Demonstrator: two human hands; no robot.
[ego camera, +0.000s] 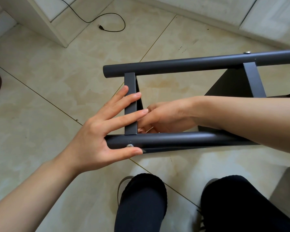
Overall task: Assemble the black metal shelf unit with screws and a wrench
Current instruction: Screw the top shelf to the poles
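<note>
Two knees (pixel 141 203) in black sit nearest. Just beyond, the left hand (pixel 97 136) lies spread on the frame (pixel 199 64), which rests on the tiled floor (pixel 49 81): thumb by a screw (pixel 130 145) in the near tube (pixel 174 139), fingers straight across the crossbar (pixel 130 104). The right hand (pixel 162 118) curls behind that tube; what it holds I cannot tell. A cable (pixel 114 22) lies farthest.

Only 1 view, from the head, looks steeply down and forward, close over the left hand (pixel 97 136) and right hand (pixel 166 119). Below the hands, its lower edge takes in the person's knees (pixel 141 198); beyond them, the tiled floor (pixel 57 72) reaches a wall base.
</note>
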